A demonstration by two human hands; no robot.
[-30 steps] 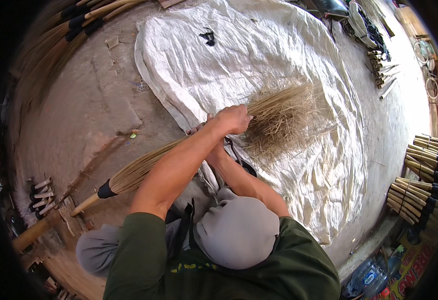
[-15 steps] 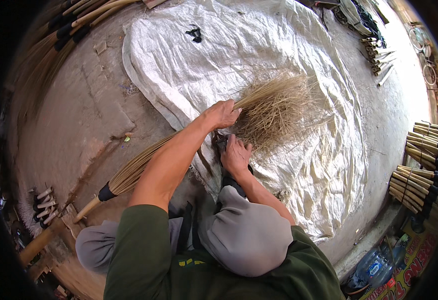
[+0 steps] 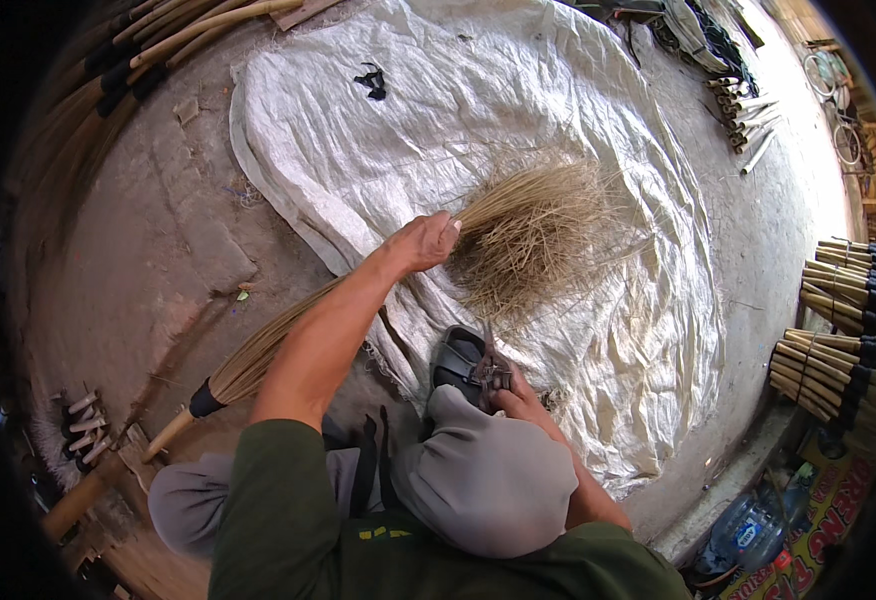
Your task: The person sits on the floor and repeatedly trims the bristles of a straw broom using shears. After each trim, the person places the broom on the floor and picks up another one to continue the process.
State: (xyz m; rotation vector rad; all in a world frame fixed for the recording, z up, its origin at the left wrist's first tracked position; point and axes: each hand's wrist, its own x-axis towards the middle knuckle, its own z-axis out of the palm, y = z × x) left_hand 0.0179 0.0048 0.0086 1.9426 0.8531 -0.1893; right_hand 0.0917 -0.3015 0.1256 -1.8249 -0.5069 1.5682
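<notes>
Since a moment ago, the right hand (image 3: 514, 396) has dropped near the knee, pinching a small dark tool. Left hand (image 3: 424, 240) grips shut around the broom (image 3: 533, 235) where its light, springy, brittle straw gathers, over the white sheet (image 3: 478, 110).

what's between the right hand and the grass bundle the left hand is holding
Nothing visible. The right hand sits low beside the knee and the dark sandal, with only bare white sheet up to the grass bundle, which the left hand has in its grip.
</notes>
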